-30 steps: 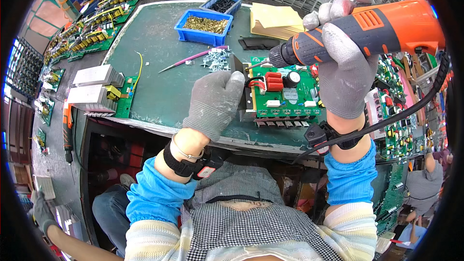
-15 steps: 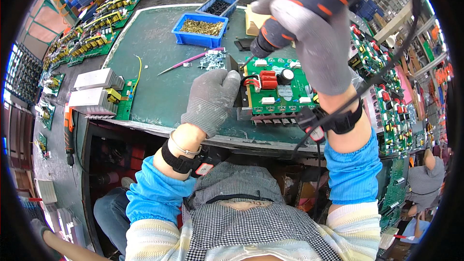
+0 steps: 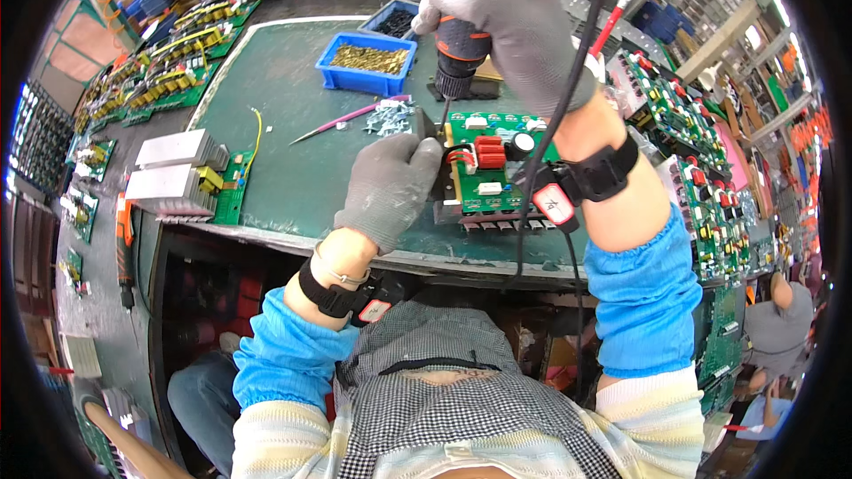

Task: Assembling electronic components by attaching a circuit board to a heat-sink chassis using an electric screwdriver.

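Note:
My right hand (image 3: 525, 35), in a grey glove, is closed around a black and orange electric screwdriver (image 3: 463, 44). The tool points down, and its thin bit reaches the left edge of a green circuit board (image 3: 479, 205). Red block components and a round white-topped capacitor (image 3: 521, 143) stand on the board, with metal fins beneath it. My gloved left hand (image 3: 389, 191) is closed on the board's left side, at the dark plate there, with its thumb close to the bit. The bit's very tip is hard to make out.
Brass-coloured screws fill a blue bin (image 3: 364, 82), with another blue bin (image 3: 388, 18) behind. A pink-handled pointed tool (image 3: 342, 119) lies by small grey pieces (image 3: 388, 118). A finned heatsink board (image 3: 177, 179) sits left; more boards (image 3: 706, 204) stand right. A black cable hangs beside my right wrist.
My right hand has moved left with the screwdriver, which has swung from a slant to nearly upright over the board's left edge. My left hand stays nearly in place.

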